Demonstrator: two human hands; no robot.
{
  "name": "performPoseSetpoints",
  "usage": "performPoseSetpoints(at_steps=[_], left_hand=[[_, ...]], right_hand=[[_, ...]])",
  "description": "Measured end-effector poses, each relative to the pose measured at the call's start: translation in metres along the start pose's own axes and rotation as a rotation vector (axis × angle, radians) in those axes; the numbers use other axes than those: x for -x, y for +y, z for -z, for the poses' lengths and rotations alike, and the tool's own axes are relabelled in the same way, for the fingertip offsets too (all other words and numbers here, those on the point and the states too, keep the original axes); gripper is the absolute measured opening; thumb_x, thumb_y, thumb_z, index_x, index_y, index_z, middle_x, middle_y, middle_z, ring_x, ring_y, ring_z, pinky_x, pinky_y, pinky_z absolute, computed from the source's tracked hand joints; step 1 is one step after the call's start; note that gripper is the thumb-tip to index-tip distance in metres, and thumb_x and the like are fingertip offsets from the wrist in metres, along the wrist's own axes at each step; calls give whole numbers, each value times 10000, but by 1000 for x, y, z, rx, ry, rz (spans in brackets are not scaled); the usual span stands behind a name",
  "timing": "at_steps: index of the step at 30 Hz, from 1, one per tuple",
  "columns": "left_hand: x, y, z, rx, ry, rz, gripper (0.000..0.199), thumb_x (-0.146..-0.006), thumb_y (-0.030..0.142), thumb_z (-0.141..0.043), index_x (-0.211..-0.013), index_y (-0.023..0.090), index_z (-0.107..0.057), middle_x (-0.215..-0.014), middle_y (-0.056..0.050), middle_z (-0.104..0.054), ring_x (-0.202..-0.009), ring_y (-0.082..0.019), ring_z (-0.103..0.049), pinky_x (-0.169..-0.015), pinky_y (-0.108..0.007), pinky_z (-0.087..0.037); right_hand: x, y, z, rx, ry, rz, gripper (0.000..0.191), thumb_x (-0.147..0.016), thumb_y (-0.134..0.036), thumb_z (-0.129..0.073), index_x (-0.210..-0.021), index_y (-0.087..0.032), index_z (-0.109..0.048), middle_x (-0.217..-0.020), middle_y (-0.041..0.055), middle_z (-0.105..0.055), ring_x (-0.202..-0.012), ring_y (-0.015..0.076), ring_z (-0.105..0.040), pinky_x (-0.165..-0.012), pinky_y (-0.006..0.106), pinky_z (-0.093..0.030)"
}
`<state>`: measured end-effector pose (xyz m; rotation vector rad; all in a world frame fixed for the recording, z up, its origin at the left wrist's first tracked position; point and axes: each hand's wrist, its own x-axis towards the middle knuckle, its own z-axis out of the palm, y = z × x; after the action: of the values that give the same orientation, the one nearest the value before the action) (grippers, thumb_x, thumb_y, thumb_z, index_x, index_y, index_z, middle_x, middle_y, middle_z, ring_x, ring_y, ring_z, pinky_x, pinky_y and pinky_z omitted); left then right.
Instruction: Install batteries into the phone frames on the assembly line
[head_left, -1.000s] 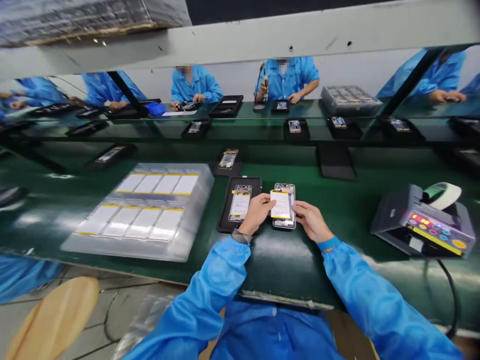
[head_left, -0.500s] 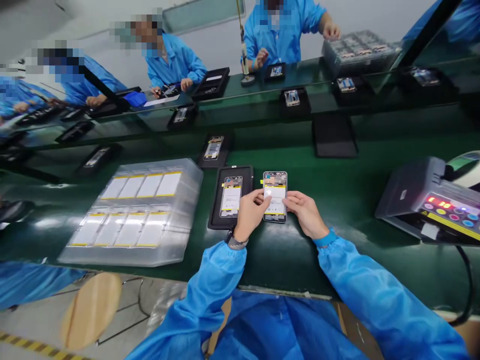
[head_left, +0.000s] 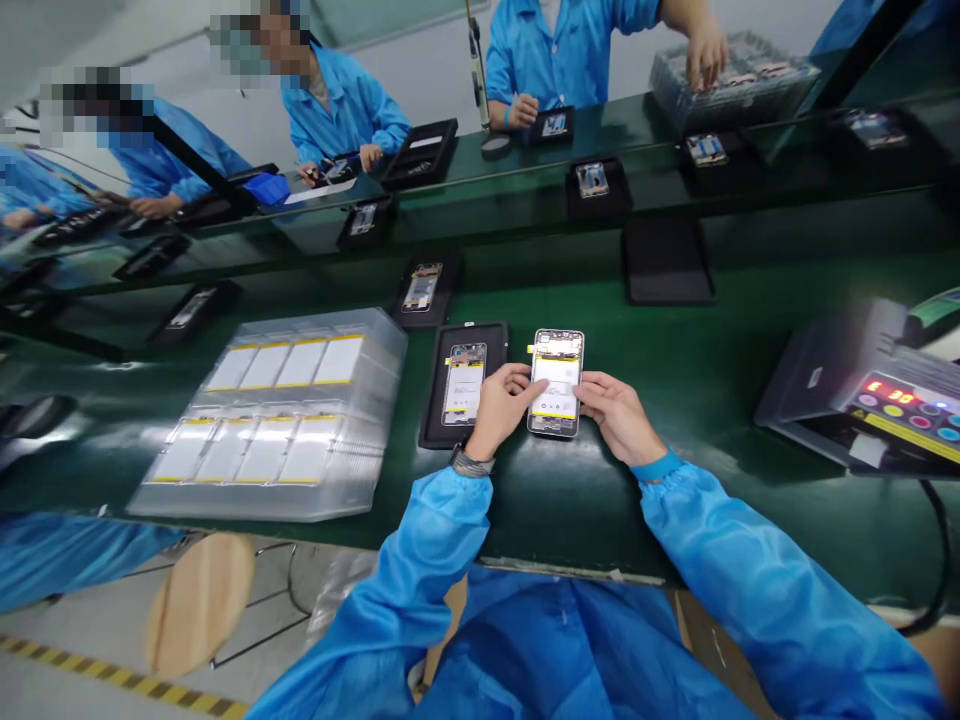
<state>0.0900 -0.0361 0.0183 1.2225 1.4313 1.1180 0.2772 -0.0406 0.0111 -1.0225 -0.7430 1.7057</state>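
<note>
An opened phone (head_left: 556, 384) with a white battery, yellow strips and bare circuitry at its top is held between my two hands over the green bench. My left hand (head_left: 501, 402) grips its left edge, the thumb lying on the battery. On the opposite edge, my right hand (head_left: 616, 412) pinches the frame with thumb and fingers. Just left of it, a second opened phone (head_left: 464, 384) lies in a black tray (head_left: 431, 425), partly behind my left hand.
Stacked clear plastic trays (head_left: 360, 440) of white batteries stand at left. A grey machine (head_left: 817, 390) with a red display sits at right. Beyond are a flat black tray (head_left: 667, 262), another phone (head_left: 423, 288) in its tray, a raised shelf, and co-workers in blue.
The phone in my hands has shifted slightly right and tilted, its top now catching bright light. Across the bench, a co-worker's hand has moved right and reaches into the clear box.
</note>
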Motion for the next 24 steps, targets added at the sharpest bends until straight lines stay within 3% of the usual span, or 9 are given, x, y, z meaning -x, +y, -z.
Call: performPoseSetpoints(at_steps=[2,5,11,16,24], left_hand=[[-1,1,1,118,-95,90,422,-714,490,-845,-873,149,-654,-749,-28,-672,-630,-135,-593,-535,-235,-424],[0,3,1,155,-125,74,439,-674,496,-878,-790,151,-631,-718,-11,-666,-628,-121,-590,-573,-231,-450],[1,2,-6,286,-202,85,488,-684,541,-867,-861,143,-648,-837,-50,-725,-750,-166,-666,-687,-270,-522],[5,0,-15,372,-145,86,480,-729,539,-834,-932,131,-683,-868,-65,-742,-762,-187,-687,-684,-278,-525],[13,-4,-28,329,-102,95,455,-731,521,-836,-891,125,-681,-825,-49,-727,-697,-154,-656,-627,-247,-500]], right_hand=[[1,1,-1,-1,-14,-5,472,-600,-410,-946,-949,-204,-705,-951,60,-774,-854,235,-735,-728,329,-589],[3,3,-3,53,-4,26,528,-616,-458,-937,-1007,-208,-687,-901,47,-776,-787,225,-734,-662,313,-589],[6,5,-6,121,2,94,529,-603,-519,-929,-909,-181,-662,-787,48,-760,-666,218,-714,-598,313,-576],[8,8,-10,180,11,137,501,-656,-567,-886,-869,-193,-629,-770,40,-752,-635,199,-697,-565,287,-552],[9,13,-13,209,38,197,529,-742,-634,-800,-989,-209,-606,-733,18,-739,-621,225,-709,-543,305,-554]])
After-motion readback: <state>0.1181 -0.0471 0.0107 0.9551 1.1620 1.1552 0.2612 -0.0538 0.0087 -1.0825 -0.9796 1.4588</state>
